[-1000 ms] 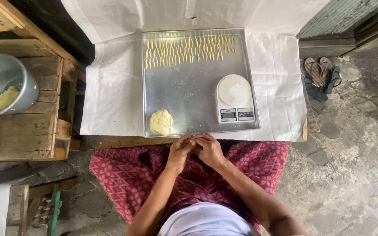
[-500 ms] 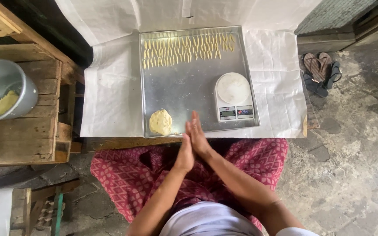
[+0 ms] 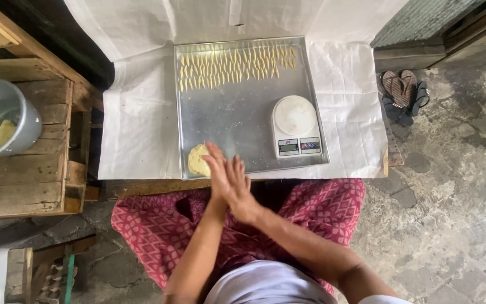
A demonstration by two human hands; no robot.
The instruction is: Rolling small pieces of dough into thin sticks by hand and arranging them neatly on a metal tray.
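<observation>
I see my left hand (image 3: pixel 216 169) and right hand (image 3: pixel 237 188) pressed palm to palm, fingers straight, likely rolling a bit of dough between them, though I can't tell what they enclose. The dough lump (image 3: pixel 197 160) lies just beside them on the metal tray (image 3: pixel 237 121), near the kitchen scale (image 3: pixel 295 126), with rows of shaped dough pieces (image 3: pixel 234 66) at the far edge.

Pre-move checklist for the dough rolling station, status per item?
1. Left hand and right hand pressed palm to palm: ok.
2. Piece between the palms: cannot tell, hidden.
3. Dough lump within reach at the tray's near edge: ok.
4. Bare space on the metal tray below the rows of rolled pieces: ok.
5. Scale platform free: ok.
6. Bowl on the crate holds dough: ok.
</observation>
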